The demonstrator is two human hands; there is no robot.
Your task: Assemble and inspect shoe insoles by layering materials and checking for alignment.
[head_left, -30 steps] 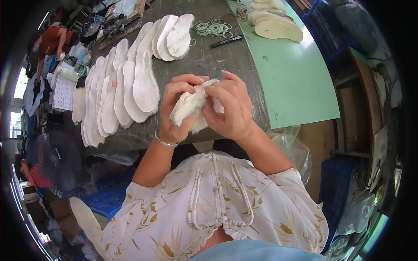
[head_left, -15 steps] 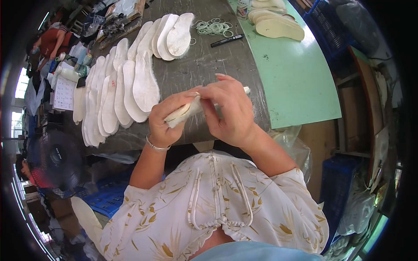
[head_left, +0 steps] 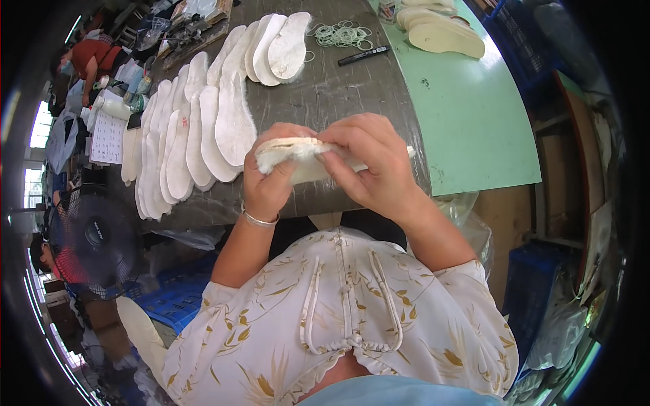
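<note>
Both my hands hold a fluffy white insole piece (head_left: 308, 170) above the near edge of the dark table. Cream layers show along its upper edge, with a narrow gap between them at the left end. My left hand (head_left: 264, 184) is closed round that left end, thumb in front on the fleece and fingers behind. At the middle of the upper edge, my right hand (head_left: 374, 159) pinches the piece between thumb and fingers. Its right end sticks out past my right hand. Whether it is one insole or a stacked pair, I cannot tell.
Overlapping rows of white fleece insoles (head_left: 233, 128) lie on the table's left. Pale green elastic bands (head_left: 342, 35) and a black marker (head_left: 364, 55) lie beyond my hands. Cream insoles (head_left: 447, 36) rest on a green board (head_left: 481, 135). A fan (head_left: 95, 230) stands left; another person (head_left: 91, 61) is farther off.
The insole piece has been turned, so its layered edge now faces up and more fleece shows. My left thumb has shifted onto the fleece, and my right fingers have moved along the edge.
</note>
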